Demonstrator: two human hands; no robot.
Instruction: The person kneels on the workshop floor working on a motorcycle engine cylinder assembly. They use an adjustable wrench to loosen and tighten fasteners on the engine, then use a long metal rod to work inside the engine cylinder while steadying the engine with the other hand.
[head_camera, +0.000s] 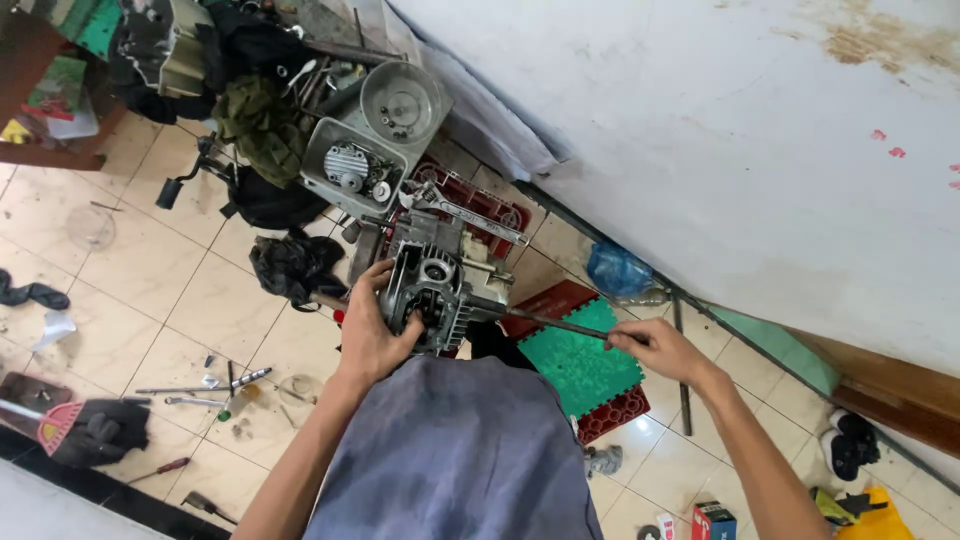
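Engine (440, 285): I see a grey finned engine block standing on a red crate (480, 205), just ahead of the person's lap.
Left hand (372, 335): grip closed on the near left side of the engine, thumb over its face, fingers wrapped round the edge.
Right hand (655, 345): grip closed on the outer end of a long thin rod (560, 322).
Rod: runs nearly level from the right hand leftward to the engine's right side; I cannot tell whether its tip is inside.
Engine to grips: touching the left hand; well to the left of the right hand, joined only by the rod.
Mat (580, 365): green, lying on the floor under the rod.
Wrench (470, 210): lies on the crate behind the engine.
Tray (352, 170): grey, holds small parts, beyond the crate.
Floor (150, 310): tiled, with loose tools at the left.
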